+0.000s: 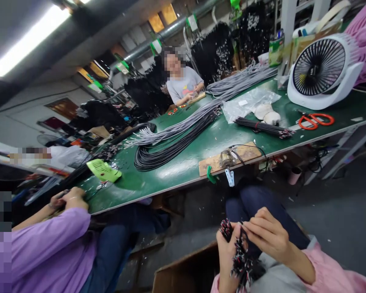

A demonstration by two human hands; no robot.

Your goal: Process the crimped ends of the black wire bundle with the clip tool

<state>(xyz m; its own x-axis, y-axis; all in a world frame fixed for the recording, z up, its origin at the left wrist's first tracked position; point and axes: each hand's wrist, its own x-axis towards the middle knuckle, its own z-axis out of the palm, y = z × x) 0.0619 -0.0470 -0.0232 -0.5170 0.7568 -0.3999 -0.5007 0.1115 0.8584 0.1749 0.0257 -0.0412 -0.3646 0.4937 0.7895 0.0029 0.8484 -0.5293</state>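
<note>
My left hand [226, 248] is closed around a bundle of black cables [241, 260], whose stripped ends show red, white and dark wire tips. Close beside it, my right hand [270, 234] pinches at the tip of a cable near the left thumb. Both hands are over my lap, below the table edge. On the table in front lies a wooden board [210, 162] with a small metal device [227, 158] on it. A light blue clip [229, 177] and a green clip [211, 175] hang at the board's front edge.
Grey cables [198, 116] and black cables [164, 156] lie across the green table [183, 179]. Orange scissors [315, 120], a white fan [320, 73] and a tied cable bundle [262, 127] are at right. Below stands a cardboard box [183, 270]. Two co-workers sit left and across.
</note>
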